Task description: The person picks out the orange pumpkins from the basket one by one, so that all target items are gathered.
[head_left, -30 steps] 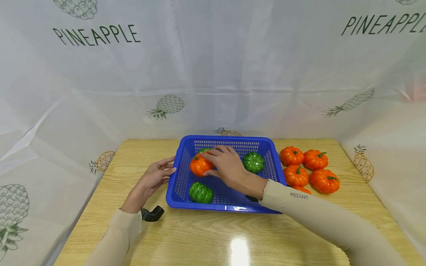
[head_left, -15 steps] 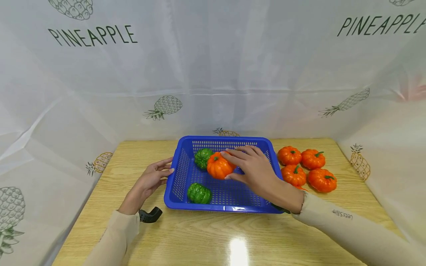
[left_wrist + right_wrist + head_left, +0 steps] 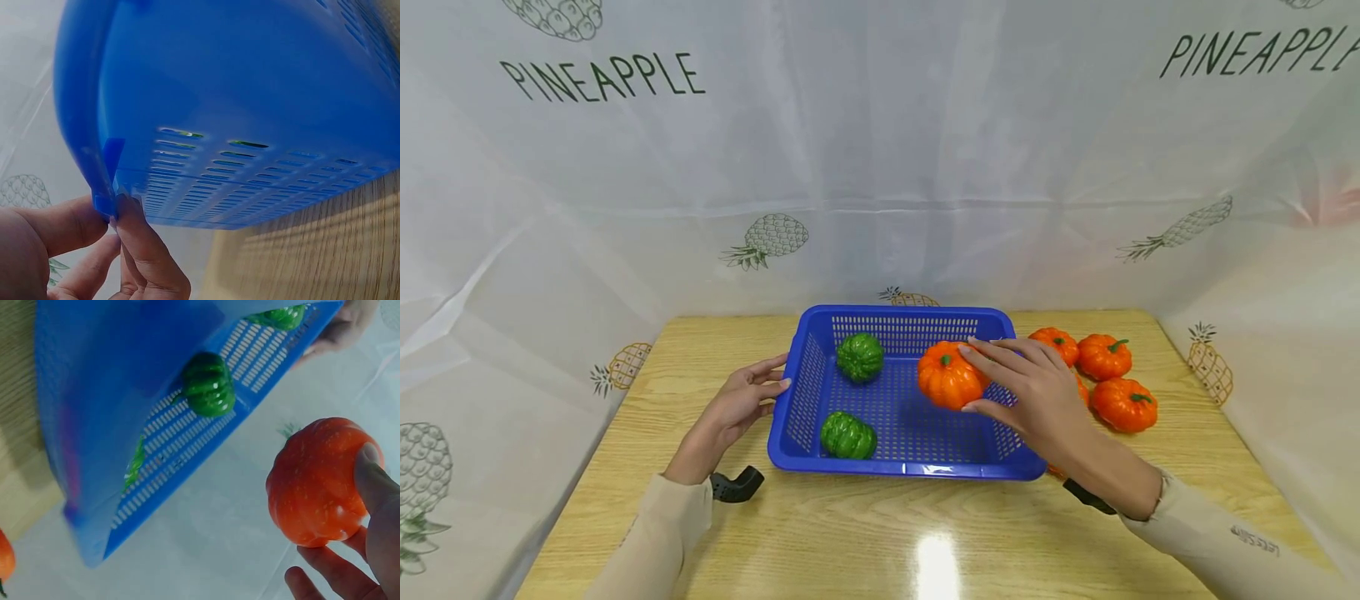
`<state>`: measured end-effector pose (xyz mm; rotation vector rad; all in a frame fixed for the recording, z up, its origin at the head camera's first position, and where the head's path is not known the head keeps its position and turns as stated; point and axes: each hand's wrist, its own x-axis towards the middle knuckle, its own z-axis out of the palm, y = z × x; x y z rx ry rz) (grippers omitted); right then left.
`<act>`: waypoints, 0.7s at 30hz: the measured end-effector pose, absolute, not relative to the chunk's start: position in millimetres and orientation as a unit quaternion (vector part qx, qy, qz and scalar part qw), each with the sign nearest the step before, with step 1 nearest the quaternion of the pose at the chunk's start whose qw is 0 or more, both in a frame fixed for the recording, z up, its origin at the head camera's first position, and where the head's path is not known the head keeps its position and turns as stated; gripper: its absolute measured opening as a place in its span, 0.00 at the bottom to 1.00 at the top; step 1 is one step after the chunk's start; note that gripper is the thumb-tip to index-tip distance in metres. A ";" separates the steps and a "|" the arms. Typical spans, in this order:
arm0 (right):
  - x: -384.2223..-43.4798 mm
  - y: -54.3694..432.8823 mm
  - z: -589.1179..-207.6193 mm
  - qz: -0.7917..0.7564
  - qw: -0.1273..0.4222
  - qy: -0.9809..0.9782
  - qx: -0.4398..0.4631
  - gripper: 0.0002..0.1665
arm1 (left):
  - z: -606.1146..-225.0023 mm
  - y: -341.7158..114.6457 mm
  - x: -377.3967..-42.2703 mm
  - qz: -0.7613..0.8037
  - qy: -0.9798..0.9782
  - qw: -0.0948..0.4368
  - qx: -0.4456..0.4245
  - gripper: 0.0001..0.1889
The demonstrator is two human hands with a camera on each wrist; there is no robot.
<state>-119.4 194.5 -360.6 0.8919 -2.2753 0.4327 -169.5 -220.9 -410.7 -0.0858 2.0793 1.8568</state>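
My right hand point(image 3: 1041, 396) holds an orange pumpkin point(image 3: 949, 377) above the right part of a blue plastic basket point(image 3: 910, 311). In the right wrist view the thumb and fingers grip that pumpkin point(image 3: 322, 481) by its sides. At the basket's left end, my left hand point(image 3: 741, 407) pinches the rim between thumb and fingers, as the left wrist view shows on the rim point(image 3: 78, 112). Inside the basket lie a green pumpkin point(image 3: 860, 357) at the back left and another green pumpkin point(image 3: 848, 436) at the front left. A third green one point(image 3: 134, 464) is mostly hidden.
Right of the basket, several orange pumpkins point(image 3: 1105, 357) are grouped on the wooden table point(image 3: 820, 533), some partly covered by the right hand. A curved black object point(image 3: 741, 485) shows beside the left sleeve. Behind the table hangs a white pineapple-print sheet point(image 3: 880, 150).
My right hand has carried the orange pumpkin rightward from the basket's left side, uncovering the back-left green pumpkin. My left hand has stayed at the rim.
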 end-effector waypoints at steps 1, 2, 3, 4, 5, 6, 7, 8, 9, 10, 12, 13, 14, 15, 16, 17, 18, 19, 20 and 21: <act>-117.9 197.1 -360.6 0.168 0.329 -0.866 0.337 0.48 | -410.5 -220.9 -169.5 0.656 0.734 0.176 -0.031 0.32; -116.4 199.7 -360.9 0.170 0.334 -0.865 0.334 0.47 | -410.3 -220.7 -169.5 0.656 0.733 0.177 -0.033 0.32; -115.0 202.4 -360.9 0.173 0.338 -0.864 0.331 0.47 | -410.1 -220.6 -169.5 0.655 0.734 0.177 -0.034 0.32; -113.7 205.1 -361.0 0.175 0.342 -0.863 0.328 0.46 | -409.8 -220.4 -169.5 0.655 0.734 0.177 -0.035 0.32; -112.4 207.8 -360.9 0.176 0.346 -0.862 0.326 0.46 | -409.7 -220.3 -169.5 0.655 0.734 0.177 -0.036 0.32; -111.2 210.6 -360.9 0.178 0.350 -0.861 0.323 0.45 | -409.7 -220.2 -169.6 0.654 0.734 0.177 -0.036 0.32; -109.8 213.5 -360.7 0.179 0.353 -0.861 0.318 0.45 | -409.6 -220.0 -169.7 0.654 0.735 0.177 -0.036 0.32; -108.7 216.8 -360.9 0.182 0.355 -0.862 0.315 0.45 | -409.5 -219.9 -169.8 0.654 0.735 0.177 -0.036 0.32; -107.8 220.1 -361.1 0.183 0.356 -0.861 0.312 0.45 | -409.5 -219.9 -170.0 0.654 0.734 0.178 -0.036 0.32; -106.8 223.6 -361.6 0.185 0.359 -0.861 0.310 0.45 | -409.6 -219.9 -170.1 0.654 0.734 0.178 -0.036 0.32; -105.2 230.7 -363.1 0.188 0.363 -0.860 0.305 0.45 | -409.7 -220.0 -170.2 0.655 0.734 0.179 -0.036 0.32; -104.4 234.3 -364.4 0.189 0.365 -0.861 0.300 0.45 | -409.8 -220.0 -170.2 0.655 0.734 0.179 -0.036 0.32; -104.0 237.8 -365.7 0.189 0.369 -0.859 0.299 0.45 | -409.8 -220.2 -170.2 0.654 0.734 0.179 -0.035 0.32; -103.5 241.4 -367.3 0.190 0.373 -0.859 0.295 0.45 | -409.8 -220.3 -170.1 0.654 0.734 0.178 -0.035 0.32; -103.0 244.9 -368.9 0.190 0.377 -0.859 0.289 0.45 | -409.7 -220.3 -170.1 0.654 0.734 0.178 -0.035 0.32; -102.4 248.3 -370.2 0.190 0.380 -0.859 0.286 0.45 | -409.7 -220.4 -170.0 0.654 0.735 0.178 -0.035 0.32; -101.6 251.8 -371.5 0.189 0.381 -0.860 0.282 0.46 | -409.8 -220.5 -170.0 0.654 0.735 0.177 -0.035 0.32; -100.6 255.1 -372.7 0.187 0.382 -0.861 0.278 0.46 | -409.8 -220.5 -170.0 0.653 0.735 0.176 -0.035 0.32; -99.9 258.3 -374.2 0.186 0.384 -0.862 0.275 0.47 | -409.9 -220.5 -170.0 0.653 0.736 0.176 -0.034 0.32; -99.3 261.7 -376.2 0.188 0.386 -0.862 0.270 0.47 | -409.9 -220.5 -170.0 0.653 0.736 0.175 -0.035 0.32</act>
